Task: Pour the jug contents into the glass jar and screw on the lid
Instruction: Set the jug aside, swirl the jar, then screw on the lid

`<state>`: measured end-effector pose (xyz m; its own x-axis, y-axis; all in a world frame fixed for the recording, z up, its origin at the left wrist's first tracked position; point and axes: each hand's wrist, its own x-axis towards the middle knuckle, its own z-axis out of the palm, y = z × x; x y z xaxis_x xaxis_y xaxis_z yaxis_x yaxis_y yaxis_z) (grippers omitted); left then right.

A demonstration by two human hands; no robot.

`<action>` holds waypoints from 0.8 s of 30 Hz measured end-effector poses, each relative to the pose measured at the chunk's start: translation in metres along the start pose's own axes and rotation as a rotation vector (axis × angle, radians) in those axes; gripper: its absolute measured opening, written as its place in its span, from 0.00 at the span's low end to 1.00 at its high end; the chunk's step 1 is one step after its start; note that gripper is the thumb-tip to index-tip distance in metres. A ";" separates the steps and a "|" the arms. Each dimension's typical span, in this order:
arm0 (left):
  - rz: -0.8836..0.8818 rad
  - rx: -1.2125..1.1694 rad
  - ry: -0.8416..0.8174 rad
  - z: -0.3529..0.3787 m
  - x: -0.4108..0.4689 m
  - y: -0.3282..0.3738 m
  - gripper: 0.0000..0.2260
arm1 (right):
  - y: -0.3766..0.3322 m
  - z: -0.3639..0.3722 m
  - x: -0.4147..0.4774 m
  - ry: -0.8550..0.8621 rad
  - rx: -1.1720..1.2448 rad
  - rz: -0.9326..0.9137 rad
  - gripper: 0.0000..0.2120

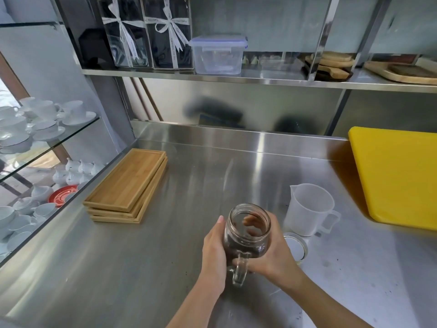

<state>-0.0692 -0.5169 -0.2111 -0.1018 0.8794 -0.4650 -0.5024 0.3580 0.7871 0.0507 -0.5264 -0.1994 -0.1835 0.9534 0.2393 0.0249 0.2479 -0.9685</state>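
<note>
A glass jar (pixel 248 223) with a handle stands on the steel counter, its mouth uncovered and dark contents filling its lower part. My left hand (pixel 214 252) presses against the jar's left side. My right hand (pixel 272 252) wraps the jar's right side, fingers seen through the glass and near the handle. A translucent white plastic jug (pixel 309 207) stands upright just right of the jar and looks empty. The round lid (pixel 296 248) lies flat on the counter in front of the jug, partly hidden by my right hand.
A stack of wooden trays (pixel 127 185) lies on the steel counter (pixel 165 268) to the left. A yellow cutting board (pixel 397 176) lies at the right. White cups and saucers (pixel 35 124) fill glass shelves at far left. A shelf overhead holds a plastic container (pixel 217 55).
</note>
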 end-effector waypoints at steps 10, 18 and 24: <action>-0.329 -0.268 -0.252 -0.006 -0.004 0.007 0.20 | -0.021 -0.029 0.028 -0.432 -0.178 0.092 0.38; -0.229 -0.329 -0.159 -0.001 0.008 0.005 0.14 | -0.019 -0.008 0.029 0.565 0.187 0.178 0.10; -0.210 -0.318 -0.162 0.002 0.012 0.001 0.21 | -0.005 0.007 0.021 0.319 0.182 0.338 0.16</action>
<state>-0.0689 -0.5048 -0.2149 0.1544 0.8448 -0.5124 -0.7409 0.4421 0.5056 0.0394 -0.5093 -0.1897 0.1159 0.9873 -0.1086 -0.1462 -0.0912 -0.9850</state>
